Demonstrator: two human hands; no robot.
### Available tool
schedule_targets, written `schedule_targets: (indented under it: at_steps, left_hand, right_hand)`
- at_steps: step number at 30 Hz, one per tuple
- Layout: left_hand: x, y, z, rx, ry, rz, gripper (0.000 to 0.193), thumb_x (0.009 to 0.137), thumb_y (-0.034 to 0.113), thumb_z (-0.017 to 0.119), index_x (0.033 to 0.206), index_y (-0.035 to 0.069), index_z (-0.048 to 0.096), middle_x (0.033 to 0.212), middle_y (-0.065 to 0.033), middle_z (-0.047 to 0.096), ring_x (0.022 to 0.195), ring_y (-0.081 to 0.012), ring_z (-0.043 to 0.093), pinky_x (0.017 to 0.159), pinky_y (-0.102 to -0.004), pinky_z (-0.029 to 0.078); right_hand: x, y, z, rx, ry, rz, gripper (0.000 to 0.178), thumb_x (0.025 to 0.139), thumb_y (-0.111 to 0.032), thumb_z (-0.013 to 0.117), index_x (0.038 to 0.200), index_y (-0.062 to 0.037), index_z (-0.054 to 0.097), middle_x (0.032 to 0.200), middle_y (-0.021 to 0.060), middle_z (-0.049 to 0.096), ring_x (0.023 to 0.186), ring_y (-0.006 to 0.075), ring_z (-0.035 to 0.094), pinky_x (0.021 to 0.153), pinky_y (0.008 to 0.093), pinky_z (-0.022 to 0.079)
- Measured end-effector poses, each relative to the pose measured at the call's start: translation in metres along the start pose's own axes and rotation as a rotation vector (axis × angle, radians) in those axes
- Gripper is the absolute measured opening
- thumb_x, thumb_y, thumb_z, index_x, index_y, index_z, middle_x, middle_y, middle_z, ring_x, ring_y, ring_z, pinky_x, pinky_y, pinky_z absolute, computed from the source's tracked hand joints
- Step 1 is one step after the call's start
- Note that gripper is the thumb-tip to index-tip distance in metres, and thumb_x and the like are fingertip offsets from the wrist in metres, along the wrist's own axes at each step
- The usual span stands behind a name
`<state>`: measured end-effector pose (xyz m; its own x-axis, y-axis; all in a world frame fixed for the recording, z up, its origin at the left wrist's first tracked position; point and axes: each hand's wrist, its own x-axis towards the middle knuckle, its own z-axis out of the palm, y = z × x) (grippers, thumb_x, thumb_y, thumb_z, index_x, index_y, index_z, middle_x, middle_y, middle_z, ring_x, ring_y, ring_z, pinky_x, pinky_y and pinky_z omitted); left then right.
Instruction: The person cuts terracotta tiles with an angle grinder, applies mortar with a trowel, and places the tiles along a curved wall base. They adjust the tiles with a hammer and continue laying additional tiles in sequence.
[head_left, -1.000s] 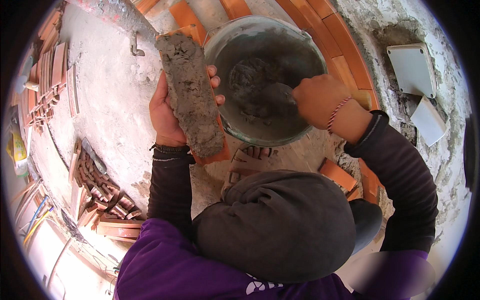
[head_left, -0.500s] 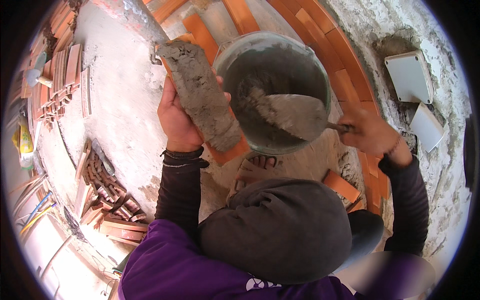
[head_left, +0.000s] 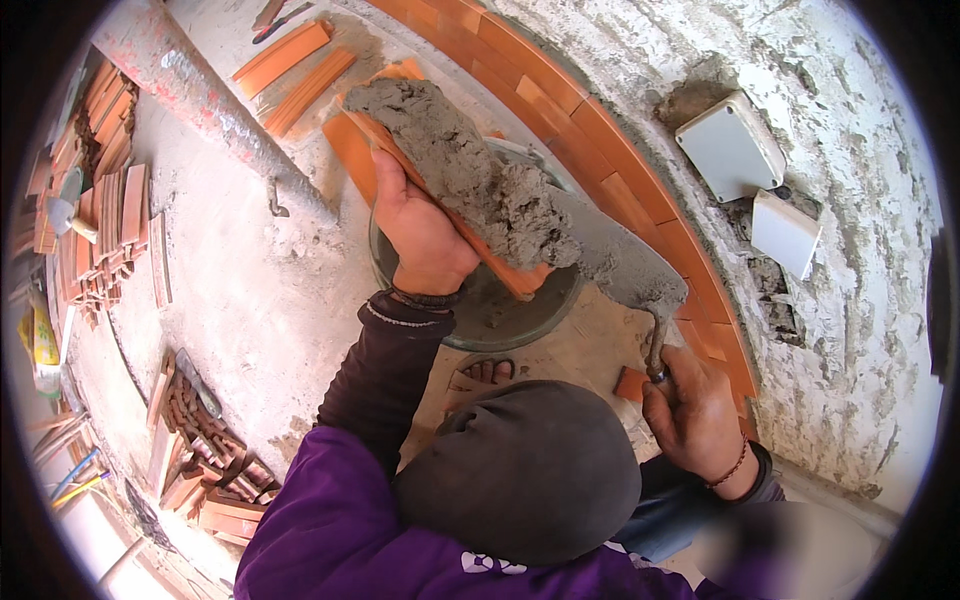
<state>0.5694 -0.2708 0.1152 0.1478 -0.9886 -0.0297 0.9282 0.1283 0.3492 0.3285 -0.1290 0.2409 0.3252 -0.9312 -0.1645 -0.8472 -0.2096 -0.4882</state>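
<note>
My left hand (head_left: 425, 235) is closed around a long orange brick tile (head_left: 517, 282), held tilted above the bucket. Grey mortar (head_left: 440, 125) covers the tile's upper face, with a rough lump near its lower right end. In my right hand (head_left: 695, 410) is the handle of a trowel. The mortar-smeared trowel blade (head_left: 640, 262) touches the lump along the tile's right side. Beneath them stands a round bucket (head_left: 470, 343), partly hidden by the tile and my left hand; wet mortar shows inside.
A curved course of orange brick tiles (head_left: 640, 195) runs along the rough wall (head_left: 830, 370). Two white boxes (head_left: 735, 150) sit in the wall. A paint-spotted pole (head_left: 215, 95) slants in at upper left. Stacked tiles (head_left: 105, 225) and a heap of tile pieces (head_left: 205, 435) lie left.
My right hand has brought the trowel out of the bucket and against the tile, adding a lump of mortar. My left hand has moved right with the tile. The view has shifted.
</note>
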Motion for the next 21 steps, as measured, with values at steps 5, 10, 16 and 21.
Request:
schedule_targets:
  at_steps: [5,10,16,21]
  left_hand:
    - [0.003,-0.014,0.004,-0.027,0.061,-0.066,0.055,0.104,0.049,0.024,0.137,0.009,0.043,0.125,-0.0115,0.057,0.111,-0.0311,0.057,0.095,-0.0471,0.047]
    - [0.002,-0.017,0.000,-0.046,0.107,-0.127,0.054,0.103,0.046,0.024,0.133,0.007,0.046,0.121,-0.0139,0.059,0.106,-0.0317,0.059,0.092,-0.0465,0.048]
    - [0.006,-0.009,-0.008,-0.130,0.083,-0.245,0.052,0.102,0.042,0.025,0.124,0.002,0.051,0.108,-0.0182,0.062,0.094,-0.0346,0.062,0.083,-0.0492,0.052]
    - [0.014,0.000,-0.015,-0.080,0.018,-0.452,0.056,0.102,0.044,0.024,0.123,0.000,0.050,0.103,-0.0181,0.061,0.089,-0.0348,0.062,0.078,-0.0491,0.052]
  right_hand:
    - [-0.012,-0.010,-0.005,-0.061,0.033,0.040,0.026,0.077,-0.004,0.066,0.098,0.0029,0.052,0.074,0.0226,0.056,0.068,0.0426,0.060,0.058,0.0459,0.048]
    - [-0.014,-0.014,-0.012,0.003,0.025,0.045,0.024,0.077,-0.003,0.066,0.098,0.0020,0.054,0.074,0.0216,0.057,0.067,0.0415,0.059,0.058,0.0434,0.048]
    - [-0.010,-0.001,-0.030,0.282,-0.021,0.084,0.015,0.083,-0.009,0.060,0.092,0.0024,0.057,0.072,0.0178,0.055,0.059,0.0348,0.056,0.056,0.0366,0.044]
    - [0.001,0.020,-0.060,0.147,-0.043,0.026,0.018,0.089,-0.016,0.056,0.084,0.0012,0.056,0.067,0.0148,0.052,0.058,0.0326,0.055,0.054,0.0368,0.041]
